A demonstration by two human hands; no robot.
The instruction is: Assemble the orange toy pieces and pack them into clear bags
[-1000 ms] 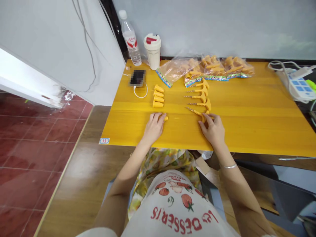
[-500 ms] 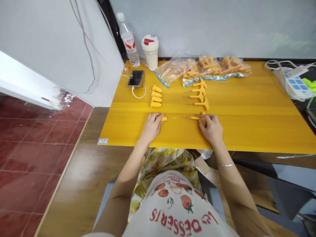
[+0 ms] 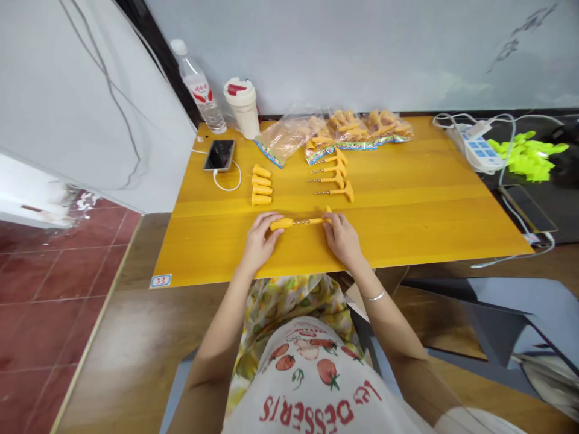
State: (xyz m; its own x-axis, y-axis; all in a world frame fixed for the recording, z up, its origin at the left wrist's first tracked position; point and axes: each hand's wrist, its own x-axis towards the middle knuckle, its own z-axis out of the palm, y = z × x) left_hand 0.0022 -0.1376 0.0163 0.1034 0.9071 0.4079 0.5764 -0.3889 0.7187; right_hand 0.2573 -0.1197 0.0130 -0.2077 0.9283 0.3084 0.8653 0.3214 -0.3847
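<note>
Between thumb and fingers, my left hand [image 3: 260, 241] grips a yellow plastic cap [image 3: 282, 223] just above the table. My right hand [image 3: 342, 239] is closed on the yellow T-shaped handle of a corkscrew [image 3: 315, 221]. Its metal spiral points left and its tip meets the cap's right end; whether it is inside, I cannot tell. Beyond my left hand, several more yellow caps [image 3: 261, 181] lie in a column. Several other corkscrews [image 3: 333, 181] lie in a column beyond my right hand, spirals to the left.
Clear plastic bags [image 3: 348, 129] of yellow parts lie along the back of the yellow table [image 3: 420, 211]. At back left stand a water bottle [image 3: 199, 90] and a white cup [image 3: 243, 108], with a phone [image 3: 219, 155] on a cable. A power strip [image 3: 479, 147] sits far right.
My hands have come closer together. The corkscrew has moved left towards the cap, and its spiral tip now meets the cap's end. The camera view has shifted to the right.
</note>
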